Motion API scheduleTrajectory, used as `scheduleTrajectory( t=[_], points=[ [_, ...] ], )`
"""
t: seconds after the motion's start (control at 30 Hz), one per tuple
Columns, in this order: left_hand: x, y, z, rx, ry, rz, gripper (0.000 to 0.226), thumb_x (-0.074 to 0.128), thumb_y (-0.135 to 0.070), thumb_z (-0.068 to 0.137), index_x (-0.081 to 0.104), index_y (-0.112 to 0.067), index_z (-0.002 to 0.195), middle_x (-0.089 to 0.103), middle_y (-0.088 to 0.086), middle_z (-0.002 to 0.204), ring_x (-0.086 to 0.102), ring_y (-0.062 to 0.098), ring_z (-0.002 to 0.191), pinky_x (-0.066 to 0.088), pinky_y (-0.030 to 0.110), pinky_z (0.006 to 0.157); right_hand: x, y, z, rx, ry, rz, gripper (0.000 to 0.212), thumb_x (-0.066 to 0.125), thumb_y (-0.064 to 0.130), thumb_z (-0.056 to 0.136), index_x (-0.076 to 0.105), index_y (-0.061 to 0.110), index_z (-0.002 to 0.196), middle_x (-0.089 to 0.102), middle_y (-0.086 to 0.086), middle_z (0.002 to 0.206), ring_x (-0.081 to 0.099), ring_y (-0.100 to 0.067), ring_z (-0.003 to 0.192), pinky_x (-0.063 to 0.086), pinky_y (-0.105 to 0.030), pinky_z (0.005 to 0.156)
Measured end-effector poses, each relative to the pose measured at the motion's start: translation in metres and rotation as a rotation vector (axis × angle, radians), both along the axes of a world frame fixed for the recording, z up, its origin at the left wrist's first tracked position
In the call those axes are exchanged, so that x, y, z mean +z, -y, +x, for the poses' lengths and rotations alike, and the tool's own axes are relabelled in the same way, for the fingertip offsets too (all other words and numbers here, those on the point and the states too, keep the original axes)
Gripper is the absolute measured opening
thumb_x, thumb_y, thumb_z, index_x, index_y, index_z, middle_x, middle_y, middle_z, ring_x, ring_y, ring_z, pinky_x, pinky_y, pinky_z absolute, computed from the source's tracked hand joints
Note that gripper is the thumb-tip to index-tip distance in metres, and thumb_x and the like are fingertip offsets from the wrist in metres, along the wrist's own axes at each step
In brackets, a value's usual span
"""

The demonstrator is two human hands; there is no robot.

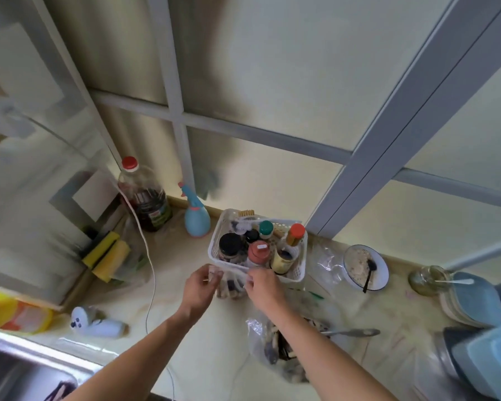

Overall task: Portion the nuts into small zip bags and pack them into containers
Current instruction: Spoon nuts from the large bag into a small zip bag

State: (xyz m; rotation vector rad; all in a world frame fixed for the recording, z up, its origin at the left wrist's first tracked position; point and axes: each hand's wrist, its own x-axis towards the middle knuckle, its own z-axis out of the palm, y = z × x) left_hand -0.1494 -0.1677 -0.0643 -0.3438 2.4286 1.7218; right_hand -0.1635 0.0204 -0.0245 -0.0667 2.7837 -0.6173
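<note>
A person's two bare forearms reach forward over a pale, marbled kitchen counter (203, 337). Both hands meet just in front of a white perforated plastic basket (297, 273) that holds spice jars and bottles. Between them hangs a small clear zip bag (229, 286) with brown and dark nuts inside. The left hand (198, 287) pinches the bag's top left corner with curled fingers and thumb. The right hand (262, 286) pinches the top right corner the same way, so the bag's mouth stretches between the two hands.

Below the right forearm lies a large, crumpled clear plastic bag (268, 345) of mixed nuts, with a metal spoon (356, 332) resting at its right edge. At the far right stand stacked blue plastic containers (480, 357). A blue-rimmed bowl (381, 273) with a dark spoon sits right of the basket. Behind, to the left, stand a light blue spray bottle (196, 219) and a red-capped bottle of dark liquid (146, 198).
</note>
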Motion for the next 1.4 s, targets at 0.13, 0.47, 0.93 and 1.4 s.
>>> scheduleTrajectory(
  t=[0.13, 0.47, 0.93, 1.4],
  points=[
    [0.008, -0.012, -0.021, 0.075, 0.002, 0.035, 0.014, 0.065, -0.028, 0.096, 0.07, -0.019, 0.087, 0.071, 0.001, 0.078, 0.068, 0.021, 0.076, 0.054, 0.037, 0.07, 0.007, 0.0, -0.015, -0.182, 0.06, -0.133, 0.015, 0.058, 0.023, 0.097, 0.063, 0.017, 0.084, 0.07, -0.006, 0.089, 0.068, -0.024, 0.083, 0.054, -0.032, 0.069],
    [0.001, -0.039, -0.03, 0.101, 0.192, -0.156, 0.015, 0.064, -0.023, 0.092, 0.069, -0.009, 0.09, 0.071, 0.007, 0.085, 0.067, 0.031, 0.087, 0.051, 0.036, 0.075, -0.016, -0.023, -0.015, -0.368, 0.247, -0.31, 0.014, 0.058, 0.026, 0.1, 0.064, 0.018, 0.091, 0.071, -0.002, 0.092, 0.072, -0.022, 0.083, 0.061, -0.042, 0.082],
    [0.036, -0.135, 0.004, -0.008, -0.328, -0.57, 0.024, 0.059, -0.01, 0.089, 0.05, -0.006, 0.11, 0.046, 0.009, 0.11, 0.043, 0.023, 0.099, 0.044, 0.039, 0.088, -0.002, -0.13, 0.012, -0.442, 0.082, -0.331, 0.018, 0.053, 0.018, 0.1, 0.068, 0.021, 0.091, 0.07, 0.005, 0.091, 0.071, -0.017, 0.083, 0.059, -0.033, 0.077],
    [0.017, -0.25, 0.088, -0.679, -0.599, -0.939, 0.029, 0.072, -0.012, 0.063, 0.062, -0.021, 0.089, 0.062, 0.002, 0.1, 0.059, 0.028, 0.098, 0.042, 0.04, 0.089, -0.045, -0.354, 0.131, -0.443, 0.154, 0.121, 0.051, 0.048, 0.005, 0.097, 0.048, 0.026, 0.143, 0.047, -0.008, 0.14, 0.046, -0.028, 0.128, 0.046, -0.034, 0.096]
  ],
)
